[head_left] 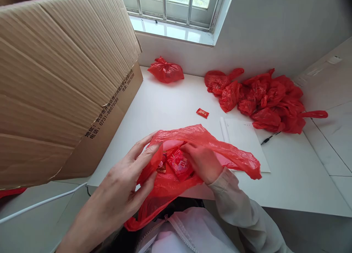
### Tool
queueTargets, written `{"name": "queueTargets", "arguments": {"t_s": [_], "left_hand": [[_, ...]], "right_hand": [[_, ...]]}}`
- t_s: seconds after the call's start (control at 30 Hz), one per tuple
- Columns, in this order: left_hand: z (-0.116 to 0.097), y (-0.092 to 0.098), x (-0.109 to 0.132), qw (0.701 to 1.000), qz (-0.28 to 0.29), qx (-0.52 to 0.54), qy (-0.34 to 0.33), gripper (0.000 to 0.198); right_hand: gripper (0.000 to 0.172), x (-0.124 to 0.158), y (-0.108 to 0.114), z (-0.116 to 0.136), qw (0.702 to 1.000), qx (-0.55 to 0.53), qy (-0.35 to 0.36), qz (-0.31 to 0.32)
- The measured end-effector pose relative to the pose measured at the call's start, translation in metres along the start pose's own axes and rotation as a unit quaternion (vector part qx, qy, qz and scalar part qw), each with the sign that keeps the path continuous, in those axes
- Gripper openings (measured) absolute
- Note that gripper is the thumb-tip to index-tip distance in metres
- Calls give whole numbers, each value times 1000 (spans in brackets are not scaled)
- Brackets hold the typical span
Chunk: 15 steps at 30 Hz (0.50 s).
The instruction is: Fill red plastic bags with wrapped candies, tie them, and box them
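A red plastic bag [192, 132] lies open at the front edge of the white table. My left hand [123, 183] grips the bag's left side, the film between thumb and fingers. Inside the bag, my right hand [205, 161] has its fingers bent around the upper right edge of a shiny red packet [180, 164] with pink and white print; part of the fingers is hidden. Left of that packet, close to my left fingertips, is a small dark brown and red wrapped sweet [162, 163].
A large cardboard box [63, 80] stands at the left. Several tied red bags [272, 95] are heaped at the back right, and one tied bag [166, 70] sits below the window. A red wrapped sweet [202, 113], white paper [244, 139] and a black pen [271, 138] lie on the table.
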State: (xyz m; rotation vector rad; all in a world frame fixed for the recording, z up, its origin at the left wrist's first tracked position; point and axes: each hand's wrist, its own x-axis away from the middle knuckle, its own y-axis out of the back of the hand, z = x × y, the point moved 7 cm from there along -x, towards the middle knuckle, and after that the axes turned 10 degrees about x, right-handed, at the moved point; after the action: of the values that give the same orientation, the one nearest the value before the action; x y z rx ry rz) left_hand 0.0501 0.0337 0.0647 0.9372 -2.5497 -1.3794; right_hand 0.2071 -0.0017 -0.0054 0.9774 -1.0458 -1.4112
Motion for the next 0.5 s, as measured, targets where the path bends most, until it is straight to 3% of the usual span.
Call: {"name": "queueTargets", "arguments": {"t_s": [0.13, 0.23, 0.37, 0.43, 0.5], "left_hand": [[-2, -2, -5, 1000, -16, 2, 1, 47], [-4, -5, -8, 1000, -10, 11, 16, 49], [-5, -10, -10, 998, 12, 52, 29, 52], [-5, -9, -10, 997, 8, 68, 25, 51], [-3, -8, -10, 997, -1, 72, 23, 49]], "right_hand": [[22, -10, -29, 54, 983, 31, 181, 30], [23, -11, -48, 70, 976, 31, 213, 22], [15, -8, -48, 66, 972, -9, 231, 30], [15, -6, -35, 57, 971, -26, 238, 28], [19, -6, -18, 40, 980, -35, 196, 13]]}}
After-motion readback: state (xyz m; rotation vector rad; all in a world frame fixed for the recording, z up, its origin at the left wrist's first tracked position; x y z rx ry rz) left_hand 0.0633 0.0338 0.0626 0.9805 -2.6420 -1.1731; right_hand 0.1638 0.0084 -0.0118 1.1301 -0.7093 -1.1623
